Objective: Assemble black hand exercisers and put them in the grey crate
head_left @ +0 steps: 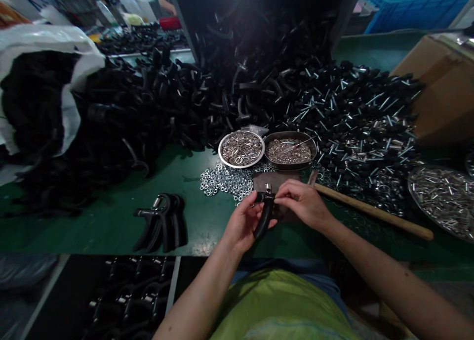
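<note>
My left hand [242, 224] is closed around a curved black clamp handle [263, 222], its lower end pointing down toward me. A small metal coil spring [268, 187] shows at the top of the handle. My right hand [301, 201] pinches with thumb and forefinger at the handle's joint; whatever is between those fingertips is too small to make out. Under both hands lies a dark metal plate [289, 178]. Left of my hands, a few black spring clamps [163, 221] stand together near the table edge.
Beyond my hands are a round dish of metal pins [241, 149], an oval tin of small parts [289, 152] and loose nuts [224, 181]. A hammer [374, 211] lies at right, near a pin bowl [444, 199]. Black handles [237, 93] are heaped behind; a cardboard box [440, 88] stands right.
</note>
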`<state>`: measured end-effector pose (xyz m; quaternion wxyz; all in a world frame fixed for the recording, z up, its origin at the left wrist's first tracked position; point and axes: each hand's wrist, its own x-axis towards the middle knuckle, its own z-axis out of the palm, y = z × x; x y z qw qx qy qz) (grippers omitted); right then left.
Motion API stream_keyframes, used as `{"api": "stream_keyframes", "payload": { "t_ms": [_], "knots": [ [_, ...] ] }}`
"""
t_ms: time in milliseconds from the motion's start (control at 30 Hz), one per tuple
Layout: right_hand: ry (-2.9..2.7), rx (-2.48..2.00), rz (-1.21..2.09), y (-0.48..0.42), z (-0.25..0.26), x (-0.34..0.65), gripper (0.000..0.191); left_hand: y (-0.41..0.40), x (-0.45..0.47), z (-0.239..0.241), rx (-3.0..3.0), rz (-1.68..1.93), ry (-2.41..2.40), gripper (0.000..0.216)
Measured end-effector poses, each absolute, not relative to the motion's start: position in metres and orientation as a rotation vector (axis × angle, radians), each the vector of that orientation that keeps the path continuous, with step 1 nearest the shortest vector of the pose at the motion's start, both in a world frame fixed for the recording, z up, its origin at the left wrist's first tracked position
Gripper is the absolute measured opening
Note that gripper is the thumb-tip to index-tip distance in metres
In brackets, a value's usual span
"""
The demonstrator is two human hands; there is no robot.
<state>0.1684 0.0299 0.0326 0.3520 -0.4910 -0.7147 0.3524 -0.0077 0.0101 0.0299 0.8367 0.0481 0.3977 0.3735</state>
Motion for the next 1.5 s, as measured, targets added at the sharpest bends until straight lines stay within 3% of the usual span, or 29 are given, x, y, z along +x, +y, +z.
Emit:
{"api": "stream_keyframes", "payload": {
  "t_ms": [133,333,433,700,867,1000,1167,1400,1500],
  "knots": [
    [-2.041,-1.298,0.740,0.034,0.029,0.175,0.006,0.014,-0.008,0.022,0.513,0.838,0.970,0.037],
    [-2.744,-0.961,-0.135,0.052,0.007,0.189,0.021,0.026,-0.007,0.011,1.676,0.645,1.283,0.057],
    [-2.804,-0.992,-0.276,0.051,0.006,0.197,0.022,0.020,-0.006,0.008,2.167,0.520,1.317,0.057],
    [-2.487,-1.931,-0.279,0.009,0.018,0.279,0.023,0.009,-0.004,0.001,2.253,0.480,1.486,0.058],
    [-2.383,-2.152,-0.381,-0.005,0.000,0.299,0.023,0.013,-0.003,0.004,2.254,0.414,1.534,0.055],
    [-2.306,-2.186,-0.405,-0.007,0.021,0.283,0.027,0.013,-0.003,0.006,2.274,0.386,1.523,0.053],
    [-2.066,-1.832,0.161,-0.022,0.074,0.246,0.032,0.013,-0.003,0.005,2.254,0.394,1.520,0.053],
    [-2.326,-1.714,0.268,-0.027,0.059,0.211,0.029,0.013,-0.002,0.006,2.264,0.437,1.504,0.049],
    [-2.163,-1.648,0.231,-0.029,0.069,0.211,0.031,0.013,-0.002,0.007,2.256,0.445,1.504,0.048]
  ]
}}
